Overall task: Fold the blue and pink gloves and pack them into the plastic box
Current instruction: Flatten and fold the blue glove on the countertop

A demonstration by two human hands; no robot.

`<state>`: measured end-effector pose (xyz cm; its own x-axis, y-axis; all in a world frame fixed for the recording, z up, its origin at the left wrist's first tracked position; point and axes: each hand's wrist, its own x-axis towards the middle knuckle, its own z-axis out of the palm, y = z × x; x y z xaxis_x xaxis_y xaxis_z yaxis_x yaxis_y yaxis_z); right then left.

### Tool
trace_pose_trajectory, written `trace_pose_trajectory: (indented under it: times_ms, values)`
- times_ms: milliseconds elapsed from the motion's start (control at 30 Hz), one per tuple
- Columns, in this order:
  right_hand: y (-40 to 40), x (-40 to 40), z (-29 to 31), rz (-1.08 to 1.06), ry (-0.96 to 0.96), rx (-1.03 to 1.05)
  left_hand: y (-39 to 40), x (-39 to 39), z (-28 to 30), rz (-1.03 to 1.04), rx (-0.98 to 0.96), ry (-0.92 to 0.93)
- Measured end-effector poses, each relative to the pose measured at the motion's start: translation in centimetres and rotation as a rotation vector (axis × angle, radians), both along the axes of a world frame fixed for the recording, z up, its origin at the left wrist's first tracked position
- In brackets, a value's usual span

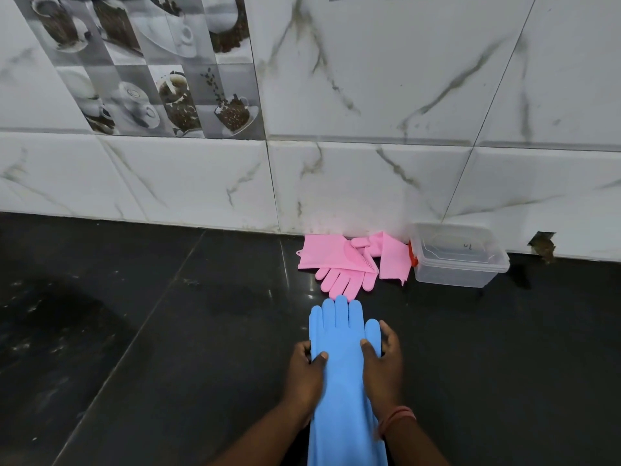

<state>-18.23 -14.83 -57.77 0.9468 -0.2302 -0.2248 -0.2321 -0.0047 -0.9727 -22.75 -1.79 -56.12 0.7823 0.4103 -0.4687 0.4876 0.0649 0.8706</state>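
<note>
A long blue glove (342,375) lies flat on the black counter, fingers pointing toward the wall. My left hand (307,375) pinches its left edge near the palm, thumb on top. My right hand (383,368) grips its right edge by the glove's thumb. Pink gloves (349,264) lie in a loose pile against the wall, one with fingers pointing toward me, almost touching the blue fingertips. The clear plastic box (460,255), open and without contents, stands right of the pink gloves, an orange-red clip on its left side.
The black stone counter (168,348) stretches wide to the left and right. A white marble-tiled wall (369,179) rises right behind the box and the pink gloves. A small broken hole (542,245) shows in the wall at the right.
</note>
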Motion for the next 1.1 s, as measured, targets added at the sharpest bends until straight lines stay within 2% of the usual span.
trace_pose_trajectory:
  times_ms: [100, 267, 567, 733, 833, 933, 1000, 1100]
  values:
    - [0.1, 0.2, 0.6, 0.041, 0.018, -0.056, 0.3, 0.0, 0.2, -0.014, 0.106, 0.029]
    - [0.3, -0.8, 1.5, 0.106, 0.004, -0.136, 0.5, -0.2, 0.8, -0.149, 0.294, 0.025]
    - [-1.4, -4.3, 1.8, 0.087, -0.010, -0.186, 1.0, -2.9, 0.7, -0.265, 0.326, -0.011]
    - [-2.1, -5.9, 1.5, 0.057, -0.002, -0.381, 1.5, -4.1, 0.6, -0.314, 0.458, 0.097]
    - [-2.7, -7.2, 1.2, 0.072, 0.036, -0.455, 1.7, -5.4, 0.6, -0.317, 0.378, 0.188]
    - [-3.2, -8.1, 1.2, 0.114, 0.128, -0.444, 2.0, -6.1, 0.9, -0.304, 0.184, 0.273]
    - [-3.6, -8.4, 1.4, 0.152, 0.159, -0.476, 2.1, -6.1, 1.2, -0.305, 0.046, 0.283]
    - [-4.0, -8.8, 1.9, 0.227, 0.242, -0.586, 2.1, -6.3, 2.2, -0.331, -0.023, 0.301]
